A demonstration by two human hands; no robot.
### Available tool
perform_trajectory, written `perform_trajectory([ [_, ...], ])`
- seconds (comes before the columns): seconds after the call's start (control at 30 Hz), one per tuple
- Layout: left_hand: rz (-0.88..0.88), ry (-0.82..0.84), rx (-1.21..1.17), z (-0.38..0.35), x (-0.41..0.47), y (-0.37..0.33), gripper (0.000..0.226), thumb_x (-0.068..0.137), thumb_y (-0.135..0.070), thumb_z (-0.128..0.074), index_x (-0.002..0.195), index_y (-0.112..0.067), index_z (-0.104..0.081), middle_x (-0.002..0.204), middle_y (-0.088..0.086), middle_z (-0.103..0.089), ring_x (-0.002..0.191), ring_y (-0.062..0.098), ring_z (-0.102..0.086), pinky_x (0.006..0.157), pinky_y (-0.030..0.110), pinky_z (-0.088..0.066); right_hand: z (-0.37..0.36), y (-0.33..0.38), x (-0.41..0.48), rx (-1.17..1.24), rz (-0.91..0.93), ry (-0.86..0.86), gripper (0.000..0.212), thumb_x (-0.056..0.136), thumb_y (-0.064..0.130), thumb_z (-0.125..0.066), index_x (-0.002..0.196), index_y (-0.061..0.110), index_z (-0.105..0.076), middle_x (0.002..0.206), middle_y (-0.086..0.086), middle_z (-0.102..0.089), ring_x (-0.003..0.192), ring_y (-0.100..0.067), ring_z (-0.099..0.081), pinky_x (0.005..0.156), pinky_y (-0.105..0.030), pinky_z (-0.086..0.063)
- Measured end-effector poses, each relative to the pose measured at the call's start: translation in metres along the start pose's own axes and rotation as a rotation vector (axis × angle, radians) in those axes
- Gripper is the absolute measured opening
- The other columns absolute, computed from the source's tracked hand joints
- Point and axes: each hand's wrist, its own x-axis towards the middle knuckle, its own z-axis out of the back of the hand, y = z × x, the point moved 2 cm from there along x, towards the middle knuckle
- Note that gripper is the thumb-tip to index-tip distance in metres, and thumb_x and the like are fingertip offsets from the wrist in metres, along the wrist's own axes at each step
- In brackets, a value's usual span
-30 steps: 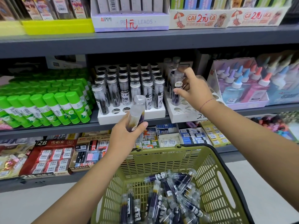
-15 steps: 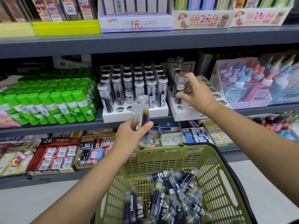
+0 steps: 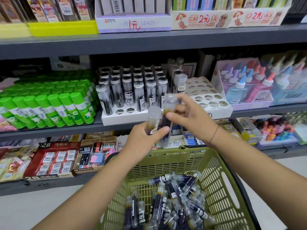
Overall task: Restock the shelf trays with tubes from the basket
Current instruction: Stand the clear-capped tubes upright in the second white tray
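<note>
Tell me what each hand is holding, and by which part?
The left hand grips one tube round its lower half. The right hand pinches a second tube on its upper half, below the cap.

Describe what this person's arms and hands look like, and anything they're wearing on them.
Both forearms are bare as far as the frame's edge, with no sleeves in view. The left hand and right hand are ungloved. A thin reddish string bracelet circles the right wrist; the left wrist carries nothing. No rings show on the fingers, though they are slightly blurred.
</note>
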Motion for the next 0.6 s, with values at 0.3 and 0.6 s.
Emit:
perform_trajectory([
  [0.3,-0.081,-0.248,0.335,0.033,0.017,0.020,0.066,0.084,-0.050,-0.065,0.140,-0.019,-0.050,0.142,-0.027,-0.025,0.141,-0.001,-0.020,0.119,0.037,-0.023,0.072,0.011,0.027,-0.452,0.192,-0.443,0.053,0.086,0.012,-0.063,0.130,0.023,-0.037,0.063,0.029,-0.055,0.068,0.003,-0.053,0.078,-0.024,-0.048],
  [0.6,-0.062,-0.223,0.357,0.037,0.020,0.031,0.074,0.083,-0.052,-0.064,0.147,-0.025,-0.039,0.155,-0.010,-0.034,0.142,0.012,-0.032,0.116,0.044,-0.029,0.063,0.002,0.040,-0.601,0.145,-0.393,0.051,0.086,0.018,-0.065,0.129,0.024,-0.037,0.085,0.006,-0.059,0.079,-0.007,-0.058,0.073,-0.017,-0.044],
])
